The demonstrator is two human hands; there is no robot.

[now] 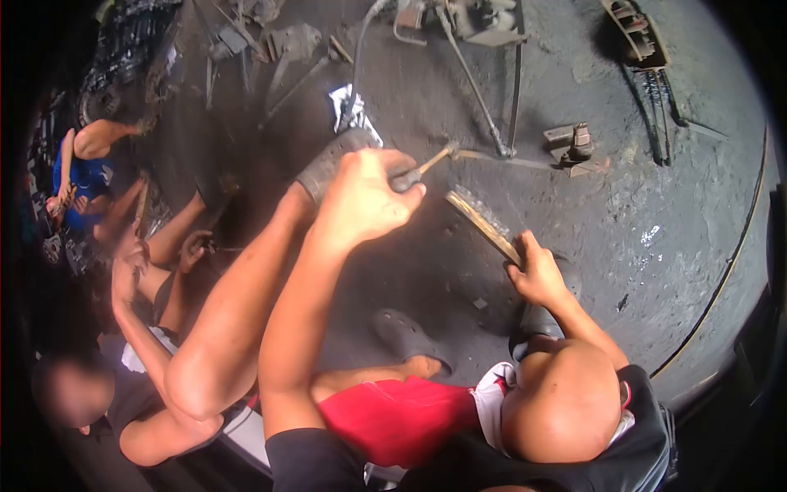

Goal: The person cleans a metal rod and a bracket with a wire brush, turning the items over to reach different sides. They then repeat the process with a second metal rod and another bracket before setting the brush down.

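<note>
My left hand (361, 197) is closed around the dark grip of a tool (405, 180). A thin brownish rod (434, 160) extends from that grip toward a joint on a metal strip lying on the floor; whether it touches cannot be made out. My right hand (537, 271) grips the end of a wire brush (484, 225) with a wooden back. Its bristles face up and away from me, and the brush is held above the floor, apart from the metal strip (500, 157).
Beside me on the left sits a person in a dark shirt (139, 385), one leg stretched near my left arm. Farther left is a person in blue (86, 184). A small metal block (571, 143), long rods (475, 78) and metal parts (496, 20) lie on the dark floor (656, 271).
</note>
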